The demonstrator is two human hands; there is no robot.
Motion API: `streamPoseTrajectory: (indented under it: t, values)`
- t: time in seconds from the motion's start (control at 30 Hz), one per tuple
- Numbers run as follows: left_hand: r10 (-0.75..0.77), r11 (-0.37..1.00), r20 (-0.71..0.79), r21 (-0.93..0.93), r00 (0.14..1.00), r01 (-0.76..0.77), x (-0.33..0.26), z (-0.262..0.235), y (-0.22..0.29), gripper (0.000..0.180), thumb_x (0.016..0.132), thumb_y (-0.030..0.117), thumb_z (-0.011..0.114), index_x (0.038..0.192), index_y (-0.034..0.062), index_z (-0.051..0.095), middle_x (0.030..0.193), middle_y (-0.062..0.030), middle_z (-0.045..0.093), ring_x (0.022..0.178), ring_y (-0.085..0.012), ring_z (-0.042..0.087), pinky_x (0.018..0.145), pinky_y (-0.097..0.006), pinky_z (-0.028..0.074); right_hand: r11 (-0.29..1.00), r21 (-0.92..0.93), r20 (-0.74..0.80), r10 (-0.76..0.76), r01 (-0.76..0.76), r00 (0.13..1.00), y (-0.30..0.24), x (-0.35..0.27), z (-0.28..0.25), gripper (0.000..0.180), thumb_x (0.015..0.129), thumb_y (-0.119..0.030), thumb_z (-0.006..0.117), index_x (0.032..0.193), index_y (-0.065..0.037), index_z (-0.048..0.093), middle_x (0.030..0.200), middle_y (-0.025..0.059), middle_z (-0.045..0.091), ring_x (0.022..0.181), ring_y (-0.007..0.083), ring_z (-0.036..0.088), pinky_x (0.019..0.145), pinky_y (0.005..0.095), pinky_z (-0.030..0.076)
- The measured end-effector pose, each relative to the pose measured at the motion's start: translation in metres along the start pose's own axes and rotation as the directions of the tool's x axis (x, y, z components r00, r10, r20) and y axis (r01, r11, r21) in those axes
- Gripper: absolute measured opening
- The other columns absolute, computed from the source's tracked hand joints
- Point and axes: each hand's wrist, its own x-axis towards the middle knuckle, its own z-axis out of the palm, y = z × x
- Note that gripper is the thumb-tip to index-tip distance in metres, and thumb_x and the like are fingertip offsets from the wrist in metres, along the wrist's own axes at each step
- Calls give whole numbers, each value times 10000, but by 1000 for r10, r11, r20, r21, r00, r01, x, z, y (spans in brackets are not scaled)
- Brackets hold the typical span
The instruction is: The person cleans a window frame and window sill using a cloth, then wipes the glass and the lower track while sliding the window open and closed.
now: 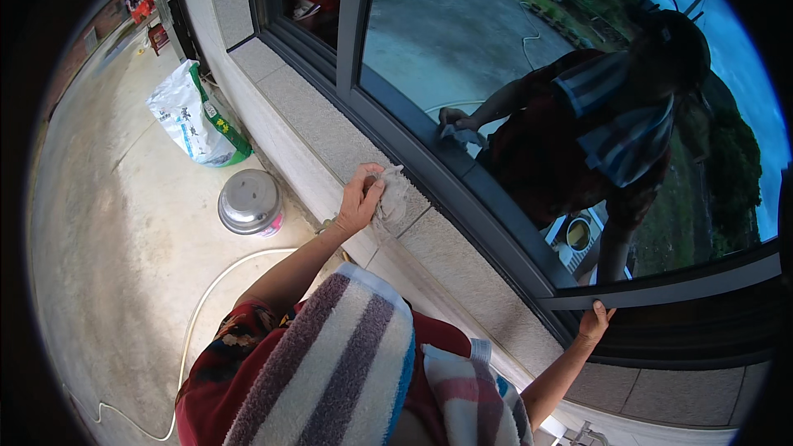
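My left hand point(361, 200) is closed on a crumpled pale grey cloth point(396, 198). The cloth rests on the speckled stone window sill point(462, 260), just outside the dark grey window frame point(446, 177). Farther right, my right hand point(593, 324) grips the edge of the sliding window sash point(661, 291), its fingertips against the metal. Large glass point(462, 41) fills the sash and mirrors my upper body and the cloth. A striped towel point(330, 363) hangs over my shoulders.
Left of the sill, on the concrete floor point(124, 256), stand a white and green sack point(194, 116) and a bucket topped by a metal basin point(249, 201). A pale hose point(202, 306) curves across the floor. An outdoor tap point(588, 434) shows at the lower right.
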Motion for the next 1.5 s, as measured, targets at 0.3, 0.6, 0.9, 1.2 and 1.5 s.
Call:
streamPoseTrajectory:
  t: [0.3,0.6,0.9,1.2,1.5]
  values:
    - [-151,931,-132,313,980,186,103,-64,29,754,865,125,551,1537,88,212,731,-68,594,631,-140,509,669,-282,445,845,-489,-236,-369,218,899,-44,-52,24,740,858,-182,734,1461,-7,343,1373,178,507,1263,251,475,1099,388,346]
    - [-492,871,376,217,785,441,209,-78,-23,565,822,160,630,1343,47,444,1015,-67,624,940,-153,605,805,-311,486,690,-684,-260,-533,236,806,-41,-62,34,716,927,-112,666,1506,-6,260,1330,152,539,1159,173,532,970,274,411]
    - [-487,872,423,191,764,450,205,-76,-64,402,832,157,671,1189,38,529,1060,-57,582,996,-168,590,812,-299,458,489,-871,-326,-515,-40,793,-54,-64,33,827,926,-191,667,1546,-45,138,1348,240,502,1154,284,560,977,347,440]
    - [-426,884,435,387,794,262,215,-79,-97,495,833,138,644,1285,-4,500,1215,-87,567,1092,-187,549,920,-280,404,126,-987,-159,-850,-98,503,-46,-66,24,593,848,-156,758,1390,-111,521,1029,105,480,923,212,506,793,314,462]
    - [-368,905,453,373,812,203,165,-32,-26,458,796,185,676,1192,-20,572,1087,-121,639,1012,-213,604,877,-311,453,179,-984,-161,-816,-22,555,-48,-69,-13,528,858,-107,740,1354,-77,561,1004,61,516,767,108,562,637,241,505]
